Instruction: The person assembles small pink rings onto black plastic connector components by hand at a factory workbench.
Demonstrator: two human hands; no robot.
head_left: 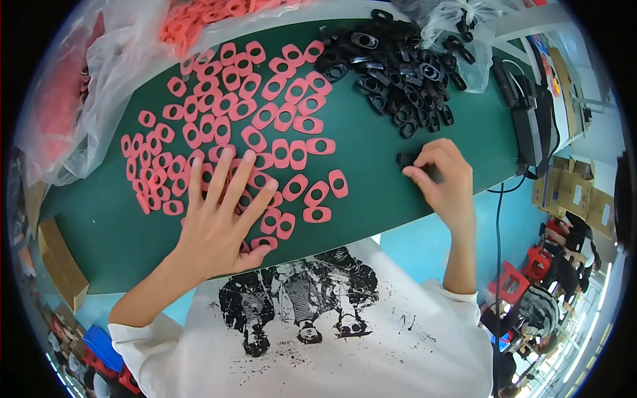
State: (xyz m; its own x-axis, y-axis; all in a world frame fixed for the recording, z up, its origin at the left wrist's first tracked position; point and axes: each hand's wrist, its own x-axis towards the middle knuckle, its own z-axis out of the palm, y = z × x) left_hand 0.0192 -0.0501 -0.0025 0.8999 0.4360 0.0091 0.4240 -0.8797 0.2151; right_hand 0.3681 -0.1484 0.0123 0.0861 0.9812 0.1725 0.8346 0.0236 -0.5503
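From where I sit, the left hand [222,212] lies flat on the green table [371,159], fingers spread wide and pressed down over a patch of pink oval pieces [265,119]. I judge the flat palm is there to pin or rake those pieces rather than pick one, since no finger is curled around anything. The pink pieces — flat ovals, each with a hole through the middle — are scattered in a single layer across the left and centre of the table, some just beside the fingertips and several under the palm.

The right hand [441,179] sits well apart, toward the right of the table. Its thumb and fingertips are drawn narrow, pinching a small black piece [406,160] at the tip; only an end of it shows past the fingers, so I cannot tell its full shape. That pinch looks like a grip for handling one part at a time.

Behind the right hand lies a heap of black oval pieces [391,73], spilling out of a clear plastic bag [464,40] at the far edge (the held piece looks like one of this kind). On the far left, another clear plastic bag [73,99] holds more pink pieces, slumped against the table's edge — within easy reach of the left hand. Black strip-like devices with a cable [531,126] rest at the right end of the table.
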